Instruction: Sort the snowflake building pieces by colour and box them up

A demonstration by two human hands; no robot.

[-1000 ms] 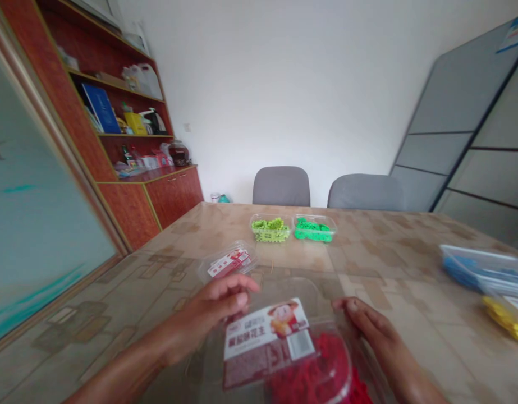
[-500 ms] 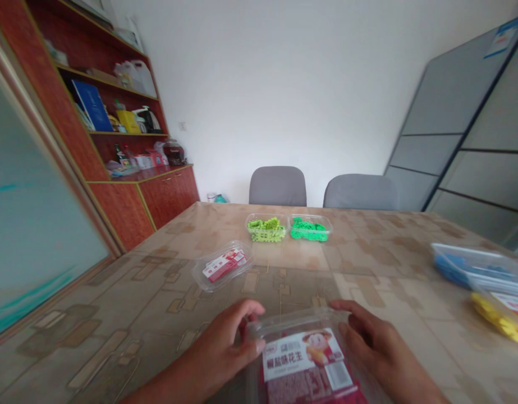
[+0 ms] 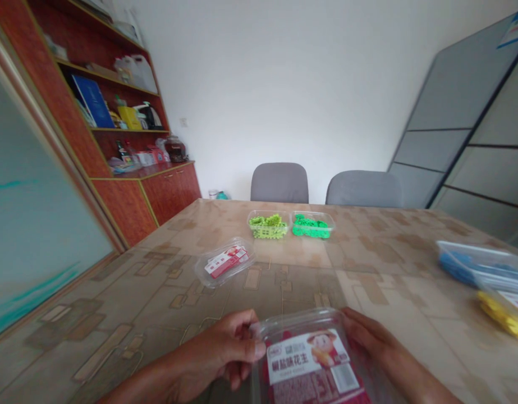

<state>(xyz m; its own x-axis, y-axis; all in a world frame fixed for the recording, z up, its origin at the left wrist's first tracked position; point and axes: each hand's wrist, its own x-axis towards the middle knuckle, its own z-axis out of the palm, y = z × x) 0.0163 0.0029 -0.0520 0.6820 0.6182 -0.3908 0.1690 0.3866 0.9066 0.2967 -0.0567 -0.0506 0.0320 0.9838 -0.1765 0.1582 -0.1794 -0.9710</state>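
Note:
Close in front of me is a clear plastic container [image 3: 313, 365] with a lid, a white and dark red label on top and reddish contents under it. My left hand [image 3: 237, 348] pinches its far left corner between thumb and fingers. Along the right side, my right hand [image 3: 368, 342] is wrapped on the edge, its fingertips partly hidden behind the container. The near end of the container falls outside the view. Beyond my left hand lies a loose clear lid [image 3: 225, 262] with a similar label, flat on the table.
Two clear tubs stand toward the table's far edge, one with yellow-green pieces [image 3: 267, 225], one with green pieces [image 3: 311, 225]. At the right are a tub of blue pieces [image 3: 461, 266] and a labelled one with yellow pieces [image 3: 500, 314]. Grey chairs [image 3: 279, 182] stand behind the patterned table [image 3: 157, 314].
My left fingers have closed tighter on the container's corner. My right fingers have moved from its far right corner down along the side. The view has shifted slightly.

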